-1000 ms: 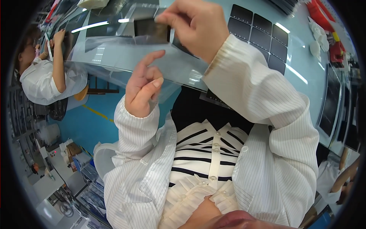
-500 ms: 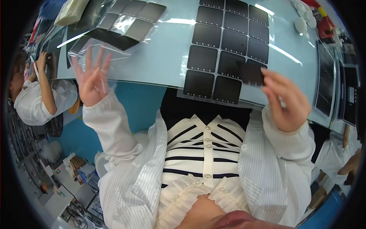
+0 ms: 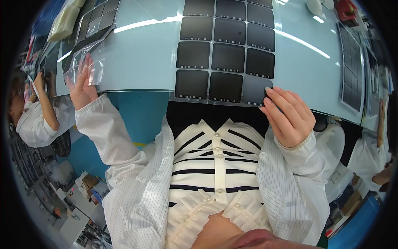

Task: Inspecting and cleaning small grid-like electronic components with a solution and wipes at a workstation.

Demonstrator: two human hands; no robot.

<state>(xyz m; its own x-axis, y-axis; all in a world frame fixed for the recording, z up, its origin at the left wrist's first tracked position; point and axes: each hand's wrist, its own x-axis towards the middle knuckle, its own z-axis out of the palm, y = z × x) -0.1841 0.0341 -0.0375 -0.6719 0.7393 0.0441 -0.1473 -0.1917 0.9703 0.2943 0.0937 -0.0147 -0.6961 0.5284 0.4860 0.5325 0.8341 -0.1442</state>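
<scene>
Fingertips of the right hand [image 3: 290,118] sat on the near-right corner tile [image 3: 256,91] of the dark tile grid [image 3: 226,54], at the desk's near edge; the tile lay straight ahead of the fingers, touching them, partly overhanging the edge as far as I could tell. Fingers were together and lightly curled, thumb below the desk edge, so it read as a pinch on that tile, not confirmed. Grid's long axis ran away from the person toward the far edge. Left hand [image 3: 83,85] was well apart at the desk's near-left edge, fingers spread flat on a clear plastic bag [image 3: 85,62], gripping nothing. Right hand was clearly the nearer one to the grid. Both forearms reached up from the lower edge, right wrist bent slightly inward. Desk [image 3: 141,62] surface was pale blue and glossy.
</scene>
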